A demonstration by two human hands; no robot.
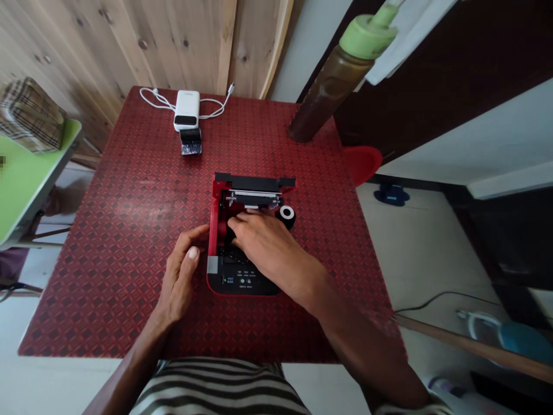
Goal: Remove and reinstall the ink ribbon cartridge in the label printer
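Observation:
A small red and black printer (242,276) sits with its lid open in the middle of the red patterned table (129,230). My right hand (263,245) reaches into its open compartment, fingers bent down inside; what they touch is hidden. My left hand (184,271) rests against the printer's left side, fingers curled along the red casing and thumb up. A black roll with a white core (286,214) lies against the printer's right side.
A white power bank (186,108) with a white cable and a small dark packet (190,142) lie at the table's far side. A tall brown bottle with a green cap (332,80) stands at the far right corner. A green table (26,178) is at the left.

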